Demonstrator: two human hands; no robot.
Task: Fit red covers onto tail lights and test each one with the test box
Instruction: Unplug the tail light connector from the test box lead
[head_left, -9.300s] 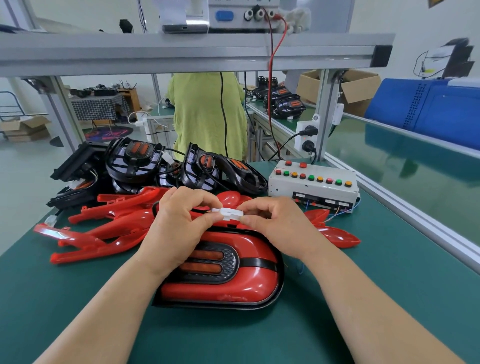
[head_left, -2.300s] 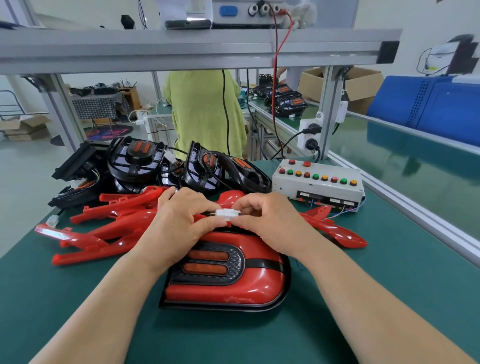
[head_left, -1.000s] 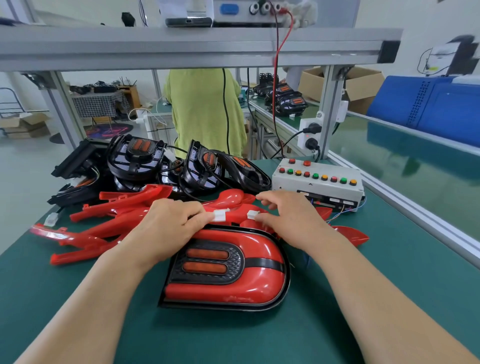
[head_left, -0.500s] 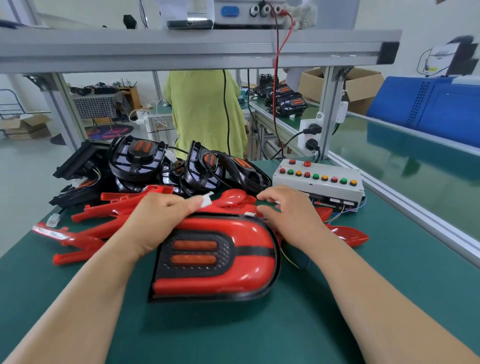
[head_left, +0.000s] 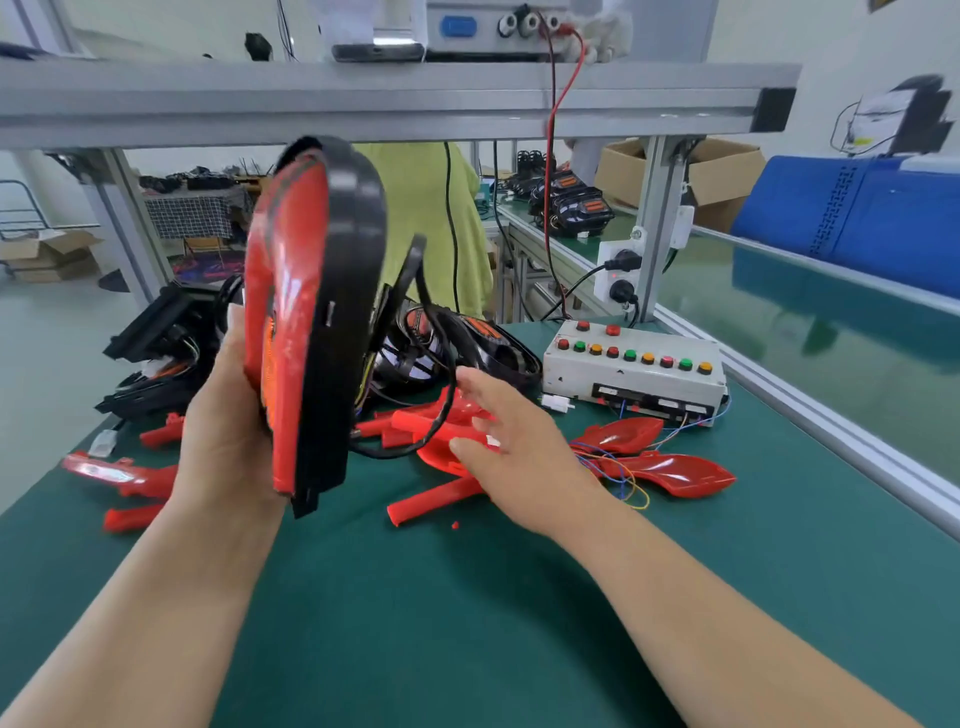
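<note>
A: Location of tail light (head_left: 311, 312)?
B: Up off the green mat (head_left: 467, 623), stood on edge in the air in front of the frame beam (head_left: 363, 104). Red face turned left, black housing turned right.
A: Grip?
B: Held low down by left hand (head_left: 228, 415), fingers running up the red face and wrapped firmly round the lower edge. Thumb hidden behind the light.
A: Cable?
B: Black cable (head_left: 441, 405) off the back of the housing, looping down to just beside the other hand's fingers.
A: Right hand (head_left: 514, 447)?
B: Low over the loose red covers (head_left: 670, 470), fingers spread and nearly straight, nothing gripped.
A: Around that?
B: Test box (head_left: 634, 374) to the right on the mat, coloured buttons on top, thin wires trailing from its front. White connector (head_left: 556, 402) lying just by its near left corner. Heap of black housings (head_left: 467, 348) behind the covers.
A: Farther out?
B: Wall socket (head_left: 618, 270) on the post, red lead (head_left: 558, 104) dropping from the power unit (head_left: 493, 26) on the top shelf. Person in a yellow-green top (head_left: 431, 234) behind the bench. Cardboard box (head_left: 722, 171) and blue crate (head_left: 857, 218) far right.
</note>
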